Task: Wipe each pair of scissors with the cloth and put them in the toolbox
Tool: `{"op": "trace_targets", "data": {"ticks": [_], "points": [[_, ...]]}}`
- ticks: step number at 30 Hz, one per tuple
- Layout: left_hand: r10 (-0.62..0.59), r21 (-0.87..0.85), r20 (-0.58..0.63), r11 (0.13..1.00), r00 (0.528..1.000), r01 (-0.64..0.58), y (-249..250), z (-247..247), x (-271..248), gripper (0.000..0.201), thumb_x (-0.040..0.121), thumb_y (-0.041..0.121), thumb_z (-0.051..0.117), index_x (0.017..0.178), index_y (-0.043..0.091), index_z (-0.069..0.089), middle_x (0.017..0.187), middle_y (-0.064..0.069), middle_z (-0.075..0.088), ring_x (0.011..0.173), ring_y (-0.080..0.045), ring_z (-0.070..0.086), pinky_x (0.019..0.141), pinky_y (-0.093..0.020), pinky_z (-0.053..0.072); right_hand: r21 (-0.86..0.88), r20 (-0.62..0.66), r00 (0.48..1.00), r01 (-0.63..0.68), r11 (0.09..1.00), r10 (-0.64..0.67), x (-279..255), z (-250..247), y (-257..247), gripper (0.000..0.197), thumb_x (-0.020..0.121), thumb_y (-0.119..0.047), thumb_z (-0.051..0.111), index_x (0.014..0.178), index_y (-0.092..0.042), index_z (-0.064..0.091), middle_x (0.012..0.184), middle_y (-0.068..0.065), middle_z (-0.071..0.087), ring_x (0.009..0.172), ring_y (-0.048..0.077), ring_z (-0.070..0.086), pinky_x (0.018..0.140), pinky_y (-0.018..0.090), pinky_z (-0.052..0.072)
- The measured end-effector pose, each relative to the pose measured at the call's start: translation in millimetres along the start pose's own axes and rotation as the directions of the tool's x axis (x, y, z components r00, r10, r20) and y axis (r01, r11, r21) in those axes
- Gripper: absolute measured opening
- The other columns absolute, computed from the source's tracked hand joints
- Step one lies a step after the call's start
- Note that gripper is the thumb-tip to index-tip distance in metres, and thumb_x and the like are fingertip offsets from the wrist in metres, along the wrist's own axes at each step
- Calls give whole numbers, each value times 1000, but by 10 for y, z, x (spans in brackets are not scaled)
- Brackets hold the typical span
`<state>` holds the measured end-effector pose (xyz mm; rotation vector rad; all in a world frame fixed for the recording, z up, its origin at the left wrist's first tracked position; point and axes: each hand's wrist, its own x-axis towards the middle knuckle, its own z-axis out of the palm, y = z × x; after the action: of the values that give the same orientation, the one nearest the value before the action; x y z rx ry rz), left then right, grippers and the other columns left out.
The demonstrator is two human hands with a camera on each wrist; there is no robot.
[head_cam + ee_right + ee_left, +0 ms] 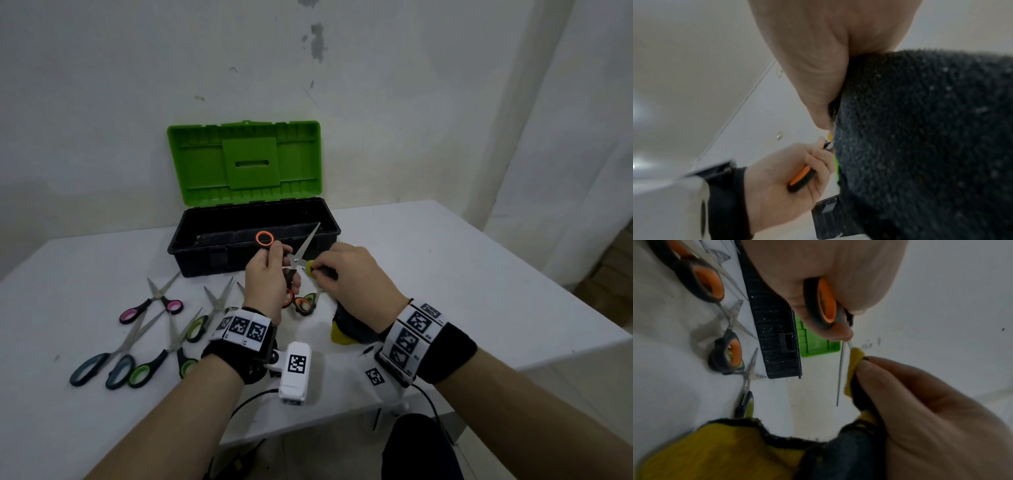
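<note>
**Orange scissors being wiped, several pairs still waiting**

The white surface [445, 260] carries everything. At its far side stands the toolbox [253, 236], black tub with its green lid [245, 161] raised against the wall; what shows of the inside looks dark and bare, though part of it is hidden behind the hands, so I cannot tell for sure that nothing has gone in yet

To the left of the arms lie the waiting pairs: a pink-handled pair [150, 305], a blue-handled pair [102, 363], green-handled ones [161, 356], and a second orange-handled pair [303, 305] just below the hands

The cloth [719, 451], yellow on one face and dark grey on the other, hangs from the right hand [352, 274]. That hand's grip pinches a fold of it round a blade, near the pivot

The left hand [269, 277] has its grip curled round the handles of the orange scissors [298, 257], held above the surface in front of the toolbox, blades parted and the upper tip pointing up and away

By my reading the task is early: this pair is mid-wipe, not yet boxed, and the pairs lying on the surface still need wiping and stowing
</note>
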<state>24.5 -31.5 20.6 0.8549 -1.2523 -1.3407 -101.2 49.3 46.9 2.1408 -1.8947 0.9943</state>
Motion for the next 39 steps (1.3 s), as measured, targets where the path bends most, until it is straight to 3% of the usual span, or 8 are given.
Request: {"op": "trace_targets", "data": {"ticks": [5,13,19,22,28,33,36,39], "points": [[22,-32,-27,999,999,-23,71,-126,47,27,107,24,40,95,6,57,66,0,49,41,-15,46,39,-23,37,-32,44,991,-124,992,126,-67,17,209,13,88,-14,61,91,-10,73,87,7,63,80,25,59,71,40,51],[-37,-14,49,999,998,38,166,-200,103,27,107,30,39,99,11,56,58,-3,51,48,-16,51,38,-20,38,2,-32,935,-353,936,353,6,-204,675,9,87,-22,68,86,-15,74,81,1,70,78,14,62,70,23,48],[-122,-65,180,989,976,136,122,-179,101,11,104,14,47,103,9,58,79,-9,57,61,-18,58,54,-27,49,-66,71,854,-512,856,516,184,-189,1023,5,85,-22,68,82,-18,69,89,8,69,74,20,65,65,26,49],[-150,-65,187,984,971,165,75,-184,88,10,103,7,47,105,9,56,82,-13,57,61,-17,60,53,-24,51,-92,166,840,-508,857,516,225,-111,1078,16,87,-25,67,97,-13,70,98,9,69,80,17,60,68,23,45],[-239,-192,151,945,959,266,1,-163,88,12,102,19,51,99,10,57,86,-13,58,59,-19,59,51,-25,50,-229,435,762,-421,877,480,178,-39,1124,40,92,-28,63,129,-16,58,132,6,56,119,24,52,95,27,40],[-264,-229,114,931,958,284,-46,-49,80,15,104,21,49,98,11,59,87,-13,63,63,-18,64,53,-25,52,-211,481,743,-417,884,466,139,-50,1094,41,92,-33,61,131,-21,56,136,5,53,121,23,51,95,27,38],[-267,-299,75,913,961,277,-44,44,107,14,102,20,53,98,12,63,89,-9,69,72,-20,69,60,-29,53,-306,437,750,-396,866,497,149,-112,961,46,90,-50,57,131,-29,54,137,0,49,124,24,49,102,38,36],[-288,-338,51,896,956,288,-13,135,147,9,99,21,59,97,18,67,85,0,74,75,-11,70,67,-30,54,-112,453,785,-420,901,422,170,-189,713,42,85,-67,52,105,-32,66,106,-8,66,99,14,61,93,36,46]]}}
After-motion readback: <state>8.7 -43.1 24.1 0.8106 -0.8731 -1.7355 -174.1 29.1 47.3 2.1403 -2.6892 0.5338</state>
